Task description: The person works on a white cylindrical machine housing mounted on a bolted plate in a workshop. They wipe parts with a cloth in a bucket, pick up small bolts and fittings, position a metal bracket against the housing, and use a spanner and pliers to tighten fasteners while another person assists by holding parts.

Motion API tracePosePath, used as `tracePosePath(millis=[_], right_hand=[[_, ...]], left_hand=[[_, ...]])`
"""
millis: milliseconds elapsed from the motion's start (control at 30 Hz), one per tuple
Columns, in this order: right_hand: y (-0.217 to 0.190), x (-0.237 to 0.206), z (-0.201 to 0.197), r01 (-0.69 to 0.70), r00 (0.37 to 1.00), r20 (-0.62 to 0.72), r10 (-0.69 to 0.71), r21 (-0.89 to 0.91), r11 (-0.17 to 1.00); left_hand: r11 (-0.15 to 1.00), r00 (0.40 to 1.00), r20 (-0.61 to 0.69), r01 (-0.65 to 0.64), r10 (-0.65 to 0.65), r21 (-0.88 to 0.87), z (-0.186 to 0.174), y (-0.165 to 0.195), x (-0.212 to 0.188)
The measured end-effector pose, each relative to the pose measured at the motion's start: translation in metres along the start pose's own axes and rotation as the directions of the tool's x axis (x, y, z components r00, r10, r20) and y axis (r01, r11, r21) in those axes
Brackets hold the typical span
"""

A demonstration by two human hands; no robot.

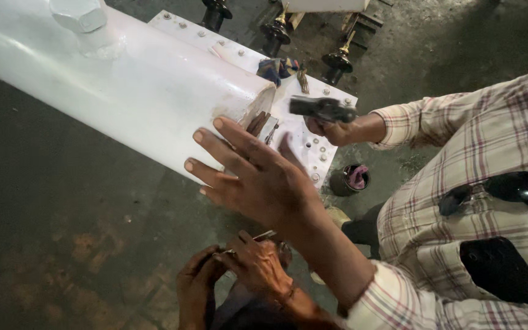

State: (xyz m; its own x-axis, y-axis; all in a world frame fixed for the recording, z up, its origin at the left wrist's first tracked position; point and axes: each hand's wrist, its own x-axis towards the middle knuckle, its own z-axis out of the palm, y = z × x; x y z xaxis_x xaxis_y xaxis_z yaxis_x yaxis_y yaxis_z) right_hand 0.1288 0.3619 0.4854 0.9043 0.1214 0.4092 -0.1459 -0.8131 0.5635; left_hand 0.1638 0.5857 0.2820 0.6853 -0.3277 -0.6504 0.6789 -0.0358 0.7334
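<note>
Left hand (258, 177) flat, fingers spread, pressing the cut end of the white cylindrical tank (135, 85). Right hand (334, 129) clenched around a hammer (322, 109), head over the white bolted flange plate (313, 140), just beside the tank end. Another person's hands (239, 269) below grip a small metal tool.

- Black insulators (339, 60) with brass tips - standing on the floor beyond the right hand (331, 129).
- A crumpled blue and red cloth (276, 68) on a white bolted plate (239, 52), up and left of the right hand.
- A small dark tin (351, 179) with a pink rag in it, just below the right hand.
- Another person's two hands (239, 269) - below the left hand (258, 177), pinching a thin metal piece (264, 234).
- Dark sunglasses (502, 188) and a black phone (502, 269) on the plaid shirt, right of both hands.
- Stained concrete floor (62, 232), left of the left hand.
</note>
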Motion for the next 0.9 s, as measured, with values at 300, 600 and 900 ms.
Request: tracePosePath(millis=[300,600,900], right_hand=[[-0.001,-0.004,0.015,-0.076,0.964,-0.178,0.195,0.522,0.85],[0.007,0.001,0.006,-0.072,0.952,-0.225,0.208,0.497,0.865],[0.0,0.001,0.013,-0.072,0.963,-0.199,0.181,0.455,0.888]], left_hand=[[0.999,0.999,0.004,0.033,-0.033,0.022,0.008,0.014,-0.003],[0.993,0.989,0.09,-0.114,0.116,-0.029,-0.003,0.009,-0.005],[0.954,0.954,0.088,-0.293,0.287,0.066,-0.016,0.017,0.011]])
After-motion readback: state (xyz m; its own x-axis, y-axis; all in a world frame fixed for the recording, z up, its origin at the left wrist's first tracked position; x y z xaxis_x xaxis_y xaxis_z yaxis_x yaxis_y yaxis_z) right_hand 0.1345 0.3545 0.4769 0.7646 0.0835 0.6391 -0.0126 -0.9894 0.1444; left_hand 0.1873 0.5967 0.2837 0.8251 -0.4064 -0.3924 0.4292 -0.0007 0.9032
